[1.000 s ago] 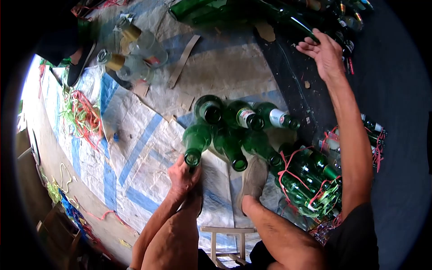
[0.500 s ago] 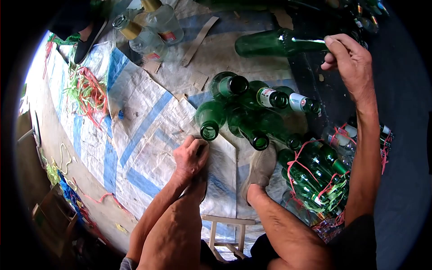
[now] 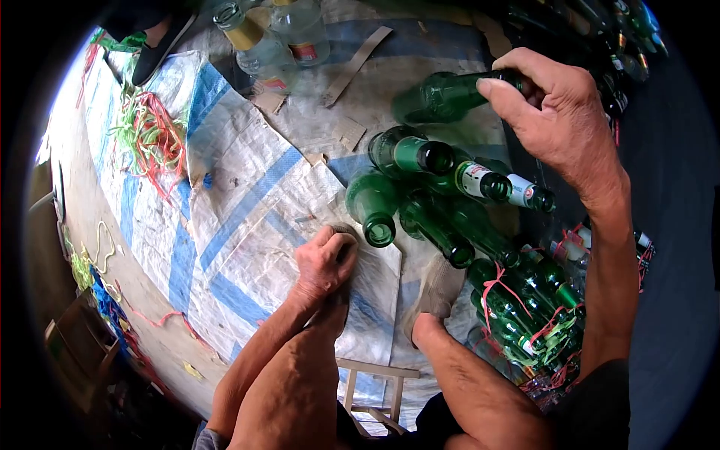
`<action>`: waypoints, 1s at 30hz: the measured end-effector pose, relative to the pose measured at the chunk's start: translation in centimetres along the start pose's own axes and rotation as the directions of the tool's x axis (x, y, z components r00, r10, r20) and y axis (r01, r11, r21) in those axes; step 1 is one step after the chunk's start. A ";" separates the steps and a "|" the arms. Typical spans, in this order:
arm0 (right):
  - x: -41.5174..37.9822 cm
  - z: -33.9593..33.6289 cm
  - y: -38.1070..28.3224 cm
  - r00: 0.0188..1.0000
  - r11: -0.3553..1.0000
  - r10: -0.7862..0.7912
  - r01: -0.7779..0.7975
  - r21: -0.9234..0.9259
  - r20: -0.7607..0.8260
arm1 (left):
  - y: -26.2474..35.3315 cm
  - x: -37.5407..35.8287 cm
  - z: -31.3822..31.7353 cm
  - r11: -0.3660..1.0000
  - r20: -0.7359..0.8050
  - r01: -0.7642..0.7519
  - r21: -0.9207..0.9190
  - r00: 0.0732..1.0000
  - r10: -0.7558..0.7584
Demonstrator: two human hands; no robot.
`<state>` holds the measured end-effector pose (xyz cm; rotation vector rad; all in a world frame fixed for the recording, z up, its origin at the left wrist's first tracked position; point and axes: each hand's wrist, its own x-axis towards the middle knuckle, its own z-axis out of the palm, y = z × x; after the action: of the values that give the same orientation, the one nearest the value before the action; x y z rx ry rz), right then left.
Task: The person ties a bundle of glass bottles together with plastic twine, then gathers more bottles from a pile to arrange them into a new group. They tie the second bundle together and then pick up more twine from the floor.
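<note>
My right hand (image 3: pixel 555 112) grips a green glass bottle (image 3: pixel 442 99) by the neck. The bottle lies nearly sideways, its base pointing left, at the far side of a cluster of upright green bottles. In that cluster, one bottle (image 3: pixel 373 202) has a bare neck, another (image 3: pixel 409 154) a green neck label, and a third (image 3: pixel 474 178) a white and red one. My left hand (image 3: pixel 326 259) is closed low over the left foot, near the front bottle. Whatever its fingers hold, if anything, is hidden.
Bundled green bottles (image 3: pixel 525 307) tied with pink string lie at the right. Two clear bottles (image 3: pixel 262 56) stand at the back left. Tangled string (image 3: pixel 154 139) rests on the woven sheet (image 3: pixel 247 202). Another person's shoe (image 3: pixel 161 52) shows at top left. Below is a wooden stool (image 3: pixel 375 371).
My right hand has moved left and slightly toward me with the green bottle, now beside the cluster. The view has shifted a little. My left hand stays closed by the foot.
</note>
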<state>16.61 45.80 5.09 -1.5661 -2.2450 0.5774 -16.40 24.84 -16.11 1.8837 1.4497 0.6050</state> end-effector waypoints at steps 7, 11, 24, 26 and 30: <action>0.6 1.0 -1.1 0.999 1.000 -0.006 0.005 0.030 0.040 | 0.3 0.2 -0.5 1.000 0.016 0.001 -0.016 1.000 -0.001; 1.0 1.2 -1.4 0.999 0.999 -0.028 0.027 0.032 0.040 | 0.7 0.4 -0.9 1.000 0.019 -0.004 0.007 1.000 0.003; 0.7 1.2 -1.7 0.993 0.995 0.000 -0.012 0.097 0.118 | 0.4 0.0 -0.7 1.000 0.020 -0.001 -0.022 1.000 0.001; 0.9 0.6 -2.0 0.989 0.996 0.048 -0.058 0.073 0.138 | 0.8 0.5 -0.9 0.999 0.014 -0.008 -0.032 1.000 0.008; 1.1 0.4 -1.4 0.995 0.984 0.006 -0.024 0.176 0.100 | 0.4 0.1 -0.5 1.000 0.042 0.015 -0.023 0.999 -0.015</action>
<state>14.89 46.31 5.51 -1.4974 -2.1857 0.8517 -16.46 24.99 -15.53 1.8550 1.4231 0.5703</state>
